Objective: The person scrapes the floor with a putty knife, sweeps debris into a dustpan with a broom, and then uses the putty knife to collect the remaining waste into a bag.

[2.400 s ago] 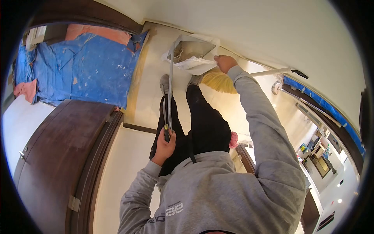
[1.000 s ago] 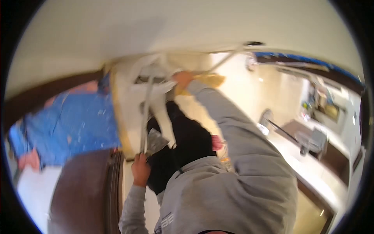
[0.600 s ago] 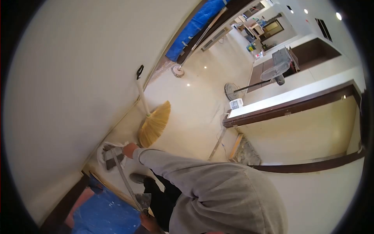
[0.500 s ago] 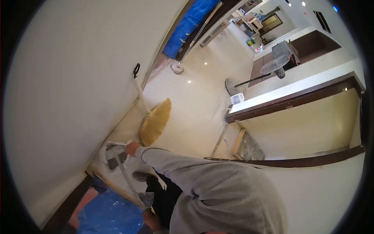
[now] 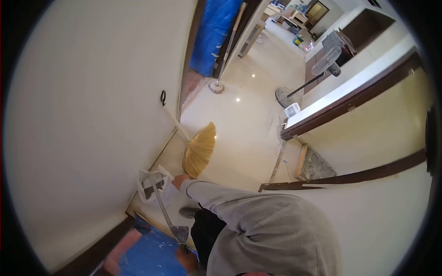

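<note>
My right hand point(image 5: 180, 181) is closed on the rim of a white plastic sack point(image 5: 143, 193) beside the wall. A grey dustpan point(image 5: 154, 185) sits tipped in the sack's mouth, and its long grey handle point(image 5: 162, 206) slants down toward me. At the lower end of that handle, my left hand point(image 5: 186, 260) is closed around it. A grey, wide-bladed scraper point(image 5: 179, 233) shows just above the left fingers, apparently held along with the handle. The sack's contents are mostly hidden.
A straw broom point(image 5: 200, 149) leans on the wall past the sack. Farther off stand a mop point(image 5: 216, 86) and a pedestal fan point(image 5: 328, 64). Blue sheeting point(image 5: 152, 253) covers the floor at lower left. A cable and a wooden-edged block point(image 5: 315, 163) lie by the right doorway.
The view has shifted, so the sack, broom and hands appear farther right. Both hands keep their holds, and the dustpan stays in the sack's mouth.
</note>
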`<move>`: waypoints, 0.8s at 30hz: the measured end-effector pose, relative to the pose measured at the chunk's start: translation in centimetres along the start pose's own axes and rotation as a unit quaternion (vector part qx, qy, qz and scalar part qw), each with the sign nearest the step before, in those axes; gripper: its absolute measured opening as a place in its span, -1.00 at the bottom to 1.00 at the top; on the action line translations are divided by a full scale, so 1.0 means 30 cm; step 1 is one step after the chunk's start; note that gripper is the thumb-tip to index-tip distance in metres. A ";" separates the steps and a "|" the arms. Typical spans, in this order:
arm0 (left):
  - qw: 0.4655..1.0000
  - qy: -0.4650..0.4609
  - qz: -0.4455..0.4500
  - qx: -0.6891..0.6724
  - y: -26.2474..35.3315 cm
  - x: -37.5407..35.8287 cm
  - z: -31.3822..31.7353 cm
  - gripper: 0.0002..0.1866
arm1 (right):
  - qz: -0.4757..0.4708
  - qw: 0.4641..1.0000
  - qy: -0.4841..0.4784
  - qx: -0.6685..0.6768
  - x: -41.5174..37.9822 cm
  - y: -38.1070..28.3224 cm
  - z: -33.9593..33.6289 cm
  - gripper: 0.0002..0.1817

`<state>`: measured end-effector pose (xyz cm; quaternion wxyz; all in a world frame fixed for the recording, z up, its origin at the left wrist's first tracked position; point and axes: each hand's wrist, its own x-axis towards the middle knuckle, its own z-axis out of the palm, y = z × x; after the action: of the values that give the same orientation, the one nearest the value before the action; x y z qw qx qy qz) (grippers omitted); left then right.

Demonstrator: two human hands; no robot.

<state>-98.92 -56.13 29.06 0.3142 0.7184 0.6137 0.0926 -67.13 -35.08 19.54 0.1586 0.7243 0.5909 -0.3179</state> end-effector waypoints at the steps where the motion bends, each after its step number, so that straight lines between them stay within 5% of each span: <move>1: 1.000 0.000 -0.001 -0.005 0.008 0.001 -0.019 -0.91 | -0.004 1.000 0.007 0.008 -0.025 0.012 0.015 -0.71; 6: 0.998 0.062 0.031 -0.011 0.174 0.060 -0.194 -0.84 | -0.054 0.994 0.032 0.085 -0.254 0.055 0.017 -0.71; 7: 0.999 -0.001 -0.026 0.043 0.119 0.073 -0.179 -0.78 | -0.043 0.993 0.015 0.110 -0.296 0.081 0.033 -0.68; 9: 0.998 0.039 0.012 0.038 0.096 0.098 -0.151 -0.78 | -0.048 0.991 -0.003 0.122 -0.365 0.154 0.065 -0.64; 14: 0.994 0.081 0.053 0.058 0.158 0.145 -0.135 -0.72 | 0.041 0.988 -0.011 0.147 -0.401 0.443 0.208 -0.67; 16: 0.996 -0.004 0.013 0.085 0.097 0.161 -0.087 -0.68 | 0.076 0.985 0.005 0.157 -0.435 0.553 0.215 -0.66; 18: 0.995 0.006 0.035 0.094 0.135 0.170 -0.085 -0.70 | 0.086 0.983 0.018 0.162 -0.479 0.674 0.192 -0.65; 22: 0.992 0.020 0.062 0.107 0.229 0.085 -0.061 -0.77 | 0.142 0.943 0.120 0.275 -0.651 0.864 0.175 -0.66; 24: 0.987 0.120 0.109 0.025 0.167 0.108 0.016 -0.65 | 0.156 0.950 0.118 0.245 -0.639 1.001 0.294 -0.67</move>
<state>-93.80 -53.50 30.69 0.2087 0.7721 0.5672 0.1966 -42.70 -62.44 20.99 -0.0470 0.8567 0.3887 -0.3359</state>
